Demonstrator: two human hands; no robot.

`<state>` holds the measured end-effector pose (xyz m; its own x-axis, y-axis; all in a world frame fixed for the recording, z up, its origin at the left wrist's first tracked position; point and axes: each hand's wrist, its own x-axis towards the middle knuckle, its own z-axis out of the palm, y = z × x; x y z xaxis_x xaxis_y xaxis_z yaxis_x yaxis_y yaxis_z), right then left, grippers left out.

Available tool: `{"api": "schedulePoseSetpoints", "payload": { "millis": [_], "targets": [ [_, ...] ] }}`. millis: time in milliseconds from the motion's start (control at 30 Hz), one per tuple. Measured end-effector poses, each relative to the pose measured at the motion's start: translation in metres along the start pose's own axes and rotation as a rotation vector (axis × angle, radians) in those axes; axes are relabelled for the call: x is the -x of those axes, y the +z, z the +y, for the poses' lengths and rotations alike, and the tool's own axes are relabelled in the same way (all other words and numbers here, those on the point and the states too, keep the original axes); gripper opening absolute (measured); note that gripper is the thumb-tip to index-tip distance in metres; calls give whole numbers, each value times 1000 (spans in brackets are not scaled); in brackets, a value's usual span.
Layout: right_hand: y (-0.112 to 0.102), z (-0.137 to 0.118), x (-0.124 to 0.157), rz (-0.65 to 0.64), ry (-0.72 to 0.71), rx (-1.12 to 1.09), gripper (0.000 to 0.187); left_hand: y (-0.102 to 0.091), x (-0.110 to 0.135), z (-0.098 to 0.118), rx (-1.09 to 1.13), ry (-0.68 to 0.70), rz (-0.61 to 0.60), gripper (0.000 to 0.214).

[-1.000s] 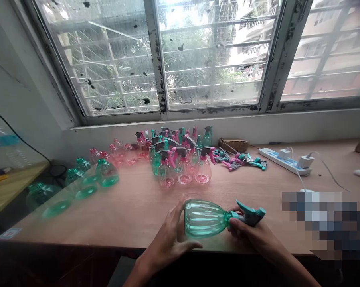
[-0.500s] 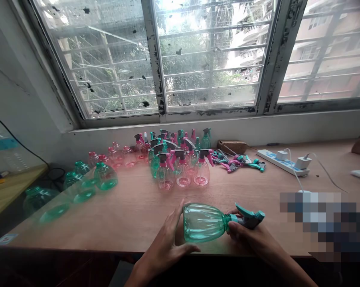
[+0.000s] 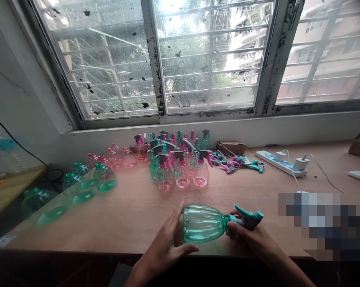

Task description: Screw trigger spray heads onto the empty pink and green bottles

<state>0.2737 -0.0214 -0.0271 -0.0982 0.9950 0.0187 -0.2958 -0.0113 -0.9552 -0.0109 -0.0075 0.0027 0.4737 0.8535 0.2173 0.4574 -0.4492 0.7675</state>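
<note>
A clear green spray bottle lies sideways in front of me, its base to the left. Its trigger head, teal and dark grey, points right. My right hand is closed around the bottle's neck, just below the head. At the base end, my left hand is cupped with thumb and fingers spread. Its fingers come up to the base edge, while the thumb stretches below the bottle. Whether the left fingertips press on the bottle cannot be made out.
Several pink and green spray bottles with heads stand beyond my hands. Headless green bottles and pink bottles are at left. Loose trigger heads, a brown box and a power strip lie along the table's back right.
The view has shifted very slightly. Both hands and the green spray bottle hold almost the same pose as before.
</note>
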Motion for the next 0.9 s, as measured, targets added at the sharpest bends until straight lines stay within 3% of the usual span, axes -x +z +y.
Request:
{"api": "schedulePoseSetpoints", "payload": {
  "millis": [167,367,600,767,900],
  "targets": [
    [3,-3,0,38,7,-11,52,2,0,-2,3,82,7,101],
    [3,-2,-1,20,-6,-14,48,2,1,-2,-19,10,14,118],
    [4,-5,0,17,-13,5,49,2,1,-2,0,97,12,97],
    [1,-3,-1,-3,-34,21,46,3,2,-4,15,39,6,116],
    [-1,0,-2,2,-35,11,44,1,1,-1,-1,22,12,109]
  ]
}}
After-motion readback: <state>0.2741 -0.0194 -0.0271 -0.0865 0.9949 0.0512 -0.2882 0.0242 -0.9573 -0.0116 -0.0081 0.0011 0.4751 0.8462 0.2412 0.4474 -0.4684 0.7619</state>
